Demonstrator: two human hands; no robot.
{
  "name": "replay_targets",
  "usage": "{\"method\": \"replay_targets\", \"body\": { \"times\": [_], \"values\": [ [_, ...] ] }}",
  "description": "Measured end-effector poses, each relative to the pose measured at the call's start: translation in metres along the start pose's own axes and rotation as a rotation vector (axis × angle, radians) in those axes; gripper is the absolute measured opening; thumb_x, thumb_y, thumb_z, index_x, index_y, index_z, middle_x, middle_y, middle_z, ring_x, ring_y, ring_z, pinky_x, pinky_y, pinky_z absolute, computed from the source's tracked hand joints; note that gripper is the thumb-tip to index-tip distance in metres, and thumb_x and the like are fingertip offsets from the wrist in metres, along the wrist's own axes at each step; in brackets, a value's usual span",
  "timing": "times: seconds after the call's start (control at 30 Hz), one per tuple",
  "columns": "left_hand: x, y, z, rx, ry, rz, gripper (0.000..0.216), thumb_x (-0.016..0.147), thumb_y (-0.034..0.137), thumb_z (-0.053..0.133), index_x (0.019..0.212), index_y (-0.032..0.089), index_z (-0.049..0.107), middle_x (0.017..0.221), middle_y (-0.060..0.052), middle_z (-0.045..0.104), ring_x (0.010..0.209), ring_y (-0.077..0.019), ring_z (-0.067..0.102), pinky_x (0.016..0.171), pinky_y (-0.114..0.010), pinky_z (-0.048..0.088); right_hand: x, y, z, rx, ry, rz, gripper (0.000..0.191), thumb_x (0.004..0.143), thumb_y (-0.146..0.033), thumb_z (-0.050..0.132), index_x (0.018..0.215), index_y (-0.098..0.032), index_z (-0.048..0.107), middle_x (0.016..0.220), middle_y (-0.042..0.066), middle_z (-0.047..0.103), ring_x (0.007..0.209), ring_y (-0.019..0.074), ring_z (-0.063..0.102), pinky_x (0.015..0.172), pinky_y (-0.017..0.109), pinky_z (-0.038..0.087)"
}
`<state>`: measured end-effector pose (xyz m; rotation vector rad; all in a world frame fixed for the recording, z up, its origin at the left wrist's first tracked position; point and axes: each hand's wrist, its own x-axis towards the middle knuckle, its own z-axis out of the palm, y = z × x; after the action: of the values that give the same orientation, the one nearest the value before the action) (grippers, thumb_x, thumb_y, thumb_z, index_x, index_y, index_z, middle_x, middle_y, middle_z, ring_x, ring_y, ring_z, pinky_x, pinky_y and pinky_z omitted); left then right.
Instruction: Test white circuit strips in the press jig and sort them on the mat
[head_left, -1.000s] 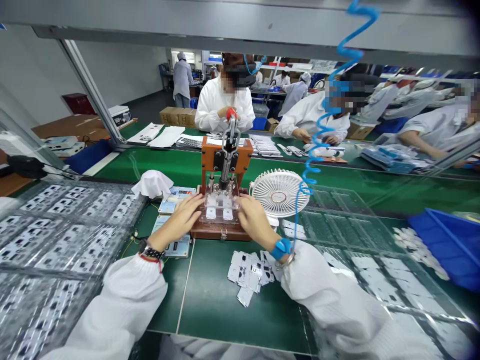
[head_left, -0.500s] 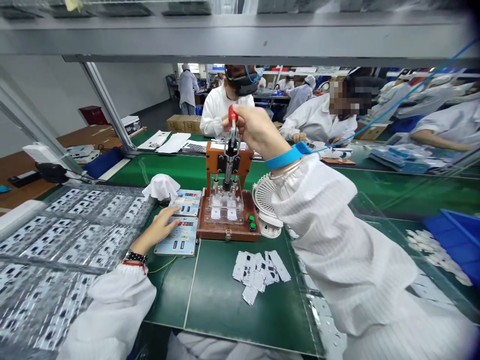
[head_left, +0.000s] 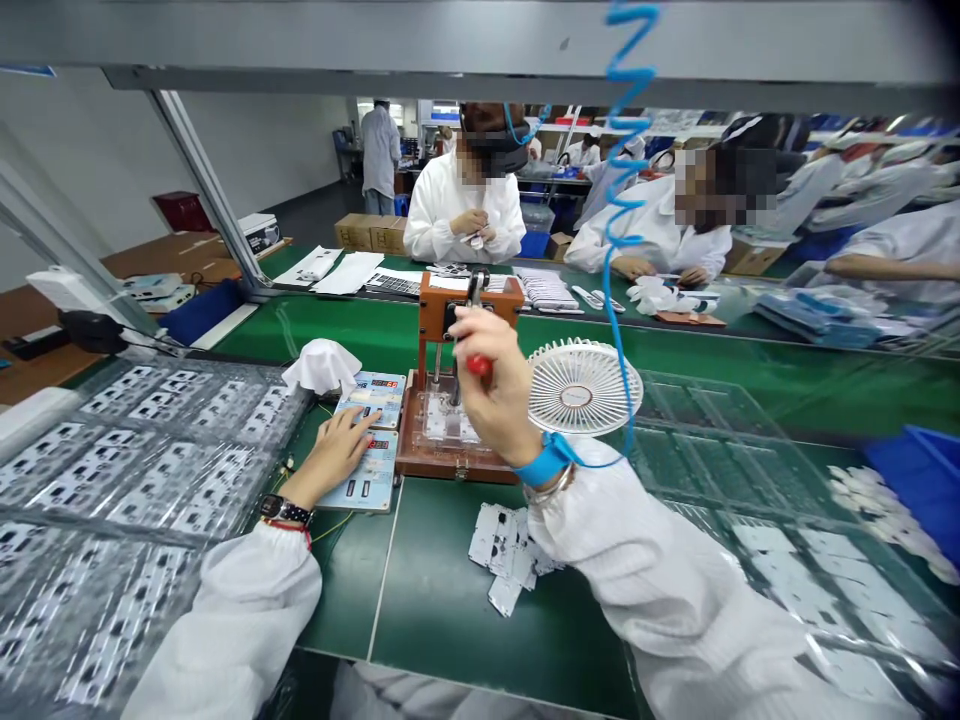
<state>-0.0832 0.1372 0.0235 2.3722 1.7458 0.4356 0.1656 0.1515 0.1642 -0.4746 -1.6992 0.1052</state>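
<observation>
A small orange-brown lever press point(head_left: 450, 440) stands on the green mat in front of me. My right hand point(head_left: 491, 390) is closed round the red knob of its lever point(head_left: 479, 366), which is swung down toward me. My left hand point(head_left: 335, 452) lies flat with fingers spread on the pale blue meter boxes point(head_left: 367, 480) left of the press. A clear fixture plate with small white parts sits on the press base, partly hidden by my right hand. A heap of small white boards point(head_left: 506, 545) lies just in front of the press.
Clear trays of parts point(head_left: 127, 470) fill the left; empty clear trays point(head_left: 720, 470) fill the right. A white desk fan point(head_left: 583, 385) stands right of the press, a blue bin point(head_left: 919, 480) at far right. A white cloth point(head_left: 321, 363) lies behind the meters. Other people in white coats work across the bench.
My right hand left the fixture plate, rose to the red knob at the top, and has pulled the lever down. My left hand moved off the plate onto the meter boxes.
</observation>
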Motion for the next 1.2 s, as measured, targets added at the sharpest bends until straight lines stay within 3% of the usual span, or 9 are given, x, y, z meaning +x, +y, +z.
{"method": "replay_targets", "body": {
  "times": [0.23, 0.43, 0.53, 1.2],
  "values": [
    [0.004, 0.000, 0.003, 0.030, 0.016, -0.036, 0.040, 0.095, 0.039, 0.037, 0.130, 0.029, 0.054, 0.138, -0.010, 0.045, 0.127, -0.0318, 0.038, 0.100, -0.051, 0.033, -0.010, -0.002, 0.007, -0.026, 0.029, 0.008, 0.017, 0.089, -0.011, 0.038, 0.091, -0.025, 0.047, 0.108, 0.005, 0.058, 0.127, 0.0225, 0.046, 0.103, 0.052, 0.040],
    [0.001, -0.011, 0.003, -0.182, 0.087, -0.061, 0.049, 0.095, 0.042, 0.031, 0.138, 0.020, 0.039, 0.136, -0.012, 0.050, 0.126, -0.0284, 0.043, 0.104, -0.048, 0.031, -0.008, -0.012, 0.005, 0.076, 0.033, 0.101, 0.019, 0.084, -0.008, 0.042, 0.088, -0.025, 0.049, 0.108, 0.004, 0.059, 0.128, 0.0226, 0.045, 0.106, 0.052, 0.037],
    [-0.003, -0.016, 0.006, -0.236, 0.111, -0.058, 0.049, 0.094, 0.043, 0.031, 0.137, 0.020, 0.039, 0.137, -0.012, 0.049, 0.127, -0.0272, 0.042, 0.105, -0.046, 0.031, -0.005, -0.016, 0.000, 0.111, 0.011, 0.147, 0.018, 0.083, -0.008, 0.044, 0.085, -0.024, 0.050, 0.105, 0.003, 0.059, 0.127, 0.0225, 0.045, 0.107, 0.051, 0.037],
    [-0.006, -0.015, 0.011, -0.110, 0.098, -0.062, 0.046, 0.097, 0.040, 0.032, 0.138, 0.022, 0.040, 0.144, -0.009, 0.041, 0.134, -0.0264, 0.033, 0.105, -0.047, 0.031, -0.006, -0.017, -0.003, 0.277, 0.007, 0.205, 0.013, 0.082, -0.011, 0.054, 0.084, -0.024, 0.053, 0.104, 0.004, 0.057, 0.129, 0.0242, 0.041, 0.108, 0.049, 0.031]
  ]
}}
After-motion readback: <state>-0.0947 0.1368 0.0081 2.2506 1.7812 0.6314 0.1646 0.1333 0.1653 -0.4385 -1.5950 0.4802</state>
